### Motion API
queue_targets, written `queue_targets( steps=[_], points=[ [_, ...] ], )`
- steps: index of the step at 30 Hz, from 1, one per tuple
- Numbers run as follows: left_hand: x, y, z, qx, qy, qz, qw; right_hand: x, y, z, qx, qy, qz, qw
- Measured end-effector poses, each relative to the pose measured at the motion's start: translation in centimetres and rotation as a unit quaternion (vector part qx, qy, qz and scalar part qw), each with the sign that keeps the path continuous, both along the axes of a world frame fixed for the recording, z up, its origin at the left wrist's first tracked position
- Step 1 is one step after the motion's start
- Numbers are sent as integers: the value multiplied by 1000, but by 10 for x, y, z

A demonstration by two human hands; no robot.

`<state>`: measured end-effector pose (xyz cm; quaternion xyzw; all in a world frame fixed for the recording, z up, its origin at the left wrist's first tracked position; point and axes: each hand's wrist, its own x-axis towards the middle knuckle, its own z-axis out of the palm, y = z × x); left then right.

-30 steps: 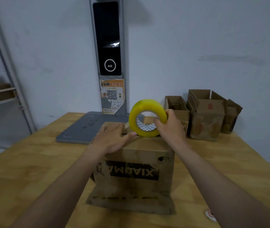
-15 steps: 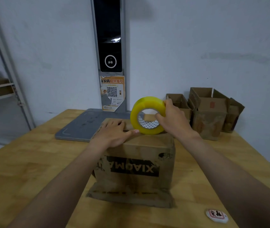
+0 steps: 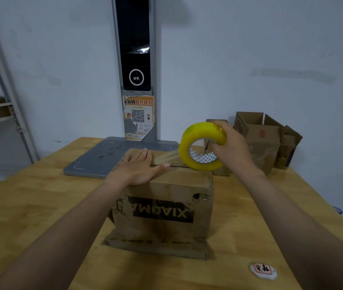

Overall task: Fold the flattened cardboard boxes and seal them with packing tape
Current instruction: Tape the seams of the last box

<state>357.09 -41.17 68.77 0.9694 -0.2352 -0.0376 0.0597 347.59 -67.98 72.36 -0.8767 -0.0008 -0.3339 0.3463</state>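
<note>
In the head view, a brown cardboard box with an upside-down black printed label (image 3: 162, 206) was seen standing on the light wooden counter (image 3: 30, 206), its bottom flap splayed out along the near side; its top flaps were closed, with a seam running across the top. The left hand (image 3: 137, 170) was laid flat on the left part of the box top, fingers straight and pressed down, the thumb stretched along the seam. A yellow roll of packing tape (image 3: 202, 130) was held upright at the right end of the box top by the right hand (image 3: 232, 147), whose fingers were curled through the core and over the outer rim; a strip of clear tape (image 3: 166, 156) was stretched from the roll to the fingers of the left hand. Behind the box a flat grey slab (image 3: 103, 158) was seen lying on the counter against the wall; several open brown cardboard boxes (image 3: 260, 139) were grouped at the far right; a small white oval badge with red characters (image 3: 263, 270) lay near the front right. A tall black panel (image 3: 136, 49) was mounted on the wall, with an orange poster bearing a square code (image 3: 138, 117) stuck below it.
</note>
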Motion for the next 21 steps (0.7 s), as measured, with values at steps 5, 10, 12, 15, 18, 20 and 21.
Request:
queue_targets(
  steps=[5,10,12,15,18,20,21],
  points=[
    [-6,-5,4,16,6,-42,999,-1,2,-45,183,21,45,982],
    [-21,-40,6,24,28,-140,989,7,6,-40,148,32,42,988],
    [-21,-45,6,12,33,-160,987,9,6,-35,113,48,53,991],
    [-18,-43,4,10,33,-166,985,11,7,-27,81,59,48,994],
    [-17,-44,1,7,21,-147,989,13,1,-15,38,43,14,998],
    [-17,-47,1,8,14,-134,991,13,-5,-8,14,49,21,998],
    [-16,-47,1,8,12,-130,991,12,-6,-5,8,53,32,998]
  ],
)
